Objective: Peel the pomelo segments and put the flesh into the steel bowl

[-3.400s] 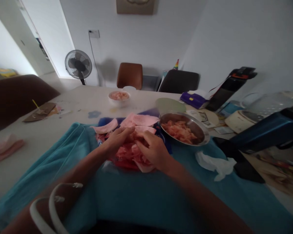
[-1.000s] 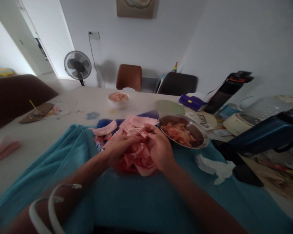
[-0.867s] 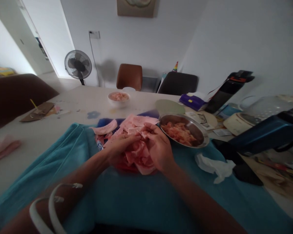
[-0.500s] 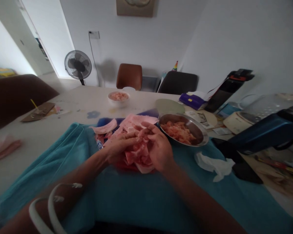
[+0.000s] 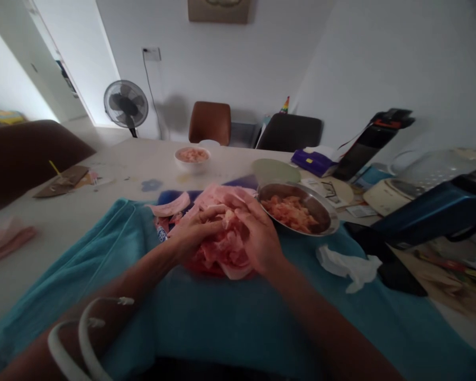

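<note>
My left hand [image 5: 198, 227] and my right hand [image 5: 259, 233] meet over a heap of pink pomelo peel and membrane [image 5: 226, 251]. Their fingers are bent around a piece of pomelo [image 5: 229, 216], mostly hidden between them. A thick curved strip of peel [image 5: 170, 206] lies beyond my left wrist, with a blue-and-white patterned handle [image 5: 161, 233] beside it. Right of my right hand, a steel bowl [image 5: 328, 217] holds loose orange-pink pulp [image 5: 289, 211]. Red material [image 5: 206, 271] shows under the heap, which rests on a teal towel [image 5: 222, 312].
Farther back on the table stands a white bowl of pulp [image 5: 192, 164]. A crumpled tissue [image 5: 349, 267] and a dark flat slab [image 5: 392, 270] lie at right, near a blue bottle [image 5: 432, 206] and a black bottle [image 5: 365, 145]. A pale green mat [image 5: 275, 170] lies behind the steel bowl.
My fingers have shifted over the pomelo piece: the right fingers now reach flatter across the heap, and the left fingers spread a little more. The bowls have stayed in place.
</note>
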